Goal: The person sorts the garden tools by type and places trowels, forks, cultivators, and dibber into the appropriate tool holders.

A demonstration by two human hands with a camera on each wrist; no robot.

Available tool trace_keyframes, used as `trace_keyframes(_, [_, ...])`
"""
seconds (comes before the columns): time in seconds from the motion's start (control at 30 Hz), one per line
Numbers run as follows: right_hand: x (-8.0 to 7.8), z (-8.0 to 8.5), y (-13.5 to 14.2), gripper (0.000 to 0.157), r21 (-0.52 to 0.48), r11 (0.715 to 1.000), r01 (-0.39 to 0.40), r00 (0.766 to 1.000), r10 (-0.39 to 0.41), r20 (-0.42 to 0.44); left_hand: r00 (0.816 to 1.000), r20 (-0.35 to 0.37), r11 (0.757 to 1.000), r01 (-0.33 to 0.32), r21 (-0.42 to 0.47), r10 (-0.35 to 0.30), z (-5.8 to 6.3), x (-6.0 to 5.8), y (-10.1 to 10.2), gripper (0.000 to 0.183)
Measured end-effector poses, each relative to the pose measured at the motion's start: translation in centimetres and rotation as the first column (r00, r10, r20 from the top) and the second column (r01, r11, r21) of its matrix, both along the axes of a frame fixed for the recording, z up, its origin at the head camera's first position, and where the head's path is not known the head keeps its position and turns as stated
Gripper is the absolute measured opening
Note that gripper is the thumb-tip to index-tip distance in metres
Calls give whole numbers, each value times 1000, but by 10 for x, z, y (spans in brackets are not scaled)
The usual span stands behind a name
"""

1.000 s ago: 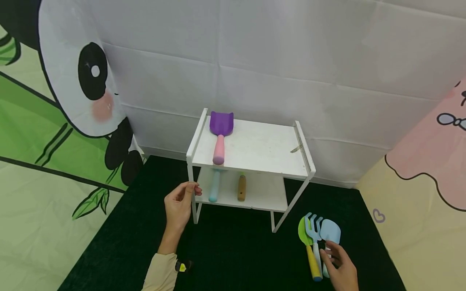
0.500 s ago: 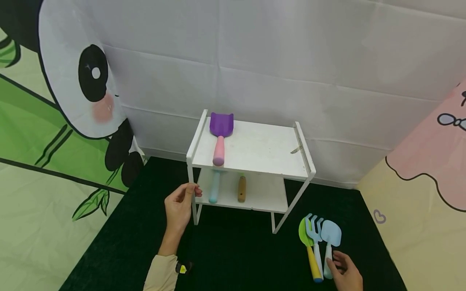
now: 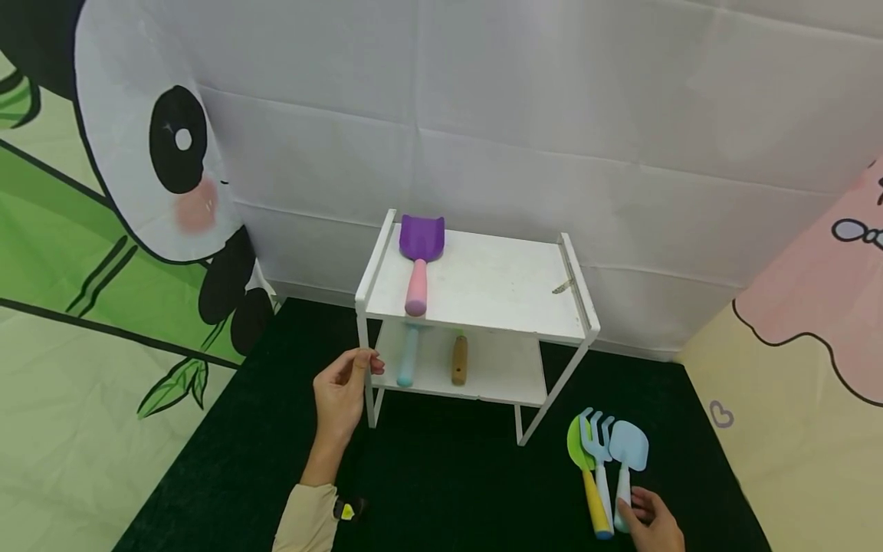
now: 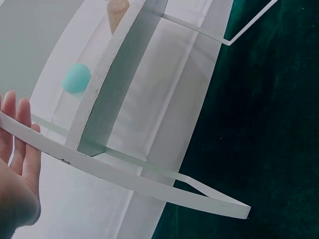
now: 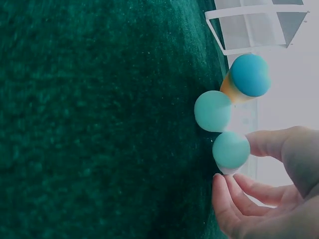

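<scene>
A white two-tier shelf (image 3: 497,284) stands in the middle of the head view. My left hand (image 3: 341,391) grips its front left leg (image 4: 124,181), the fingers behind the leg in the left wrist view. At the right, on the dark green cloth, my right hand (image 3: 655,521) pinches the handle of a light blue toy trowel (image 3: 629,446) between thumb and fingers. The handle's round end (image 5: 232,151) shows in the right wrist view. Left of the trowel lie a light blue toy garden fork (image 3: 597,441) and a green trowel with a yellow handle (image 3: 596,502).
A purple scoop with a pink handle (image 3: 422,239) lies on the upper tier. The lower tier holds a tool with a light blue handle (image 3: 408,356) and one with a wooden handle (image 3: 459,360), their heads hidden. A white cloth wall (image 3: 621,184) rises behind.
My right hand has moved down along the light blue trowel's handle, and its fingers have come closer round the lower handle. My left hand stays on the shelf leg.
</scene>
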State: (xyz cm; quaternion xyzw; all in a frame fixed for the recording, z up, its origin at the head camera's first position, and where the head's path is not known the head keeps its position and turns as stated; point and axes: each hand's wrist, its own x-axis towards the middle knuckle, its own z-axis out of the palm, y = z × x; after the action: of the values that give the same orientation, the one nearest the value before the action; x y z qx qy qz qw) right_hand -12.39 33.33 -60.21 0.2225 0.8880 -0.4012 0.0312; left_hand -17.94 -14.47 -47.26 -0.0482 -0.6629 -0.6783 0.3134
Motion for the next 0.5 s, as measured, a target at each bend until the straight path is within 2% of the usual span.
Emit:
trace_keyframes(0.33, [-3,2,5,60,-23,1000,-3,996,5,83,1000,4,1000,3,-7,-3,-1,0,1,19])
trace_keyframes(0.5, [-5,4,10,70,-64,998,-7,993,15,116,1000,-6,1000,1,-7,-1,-1,-1,0,19])
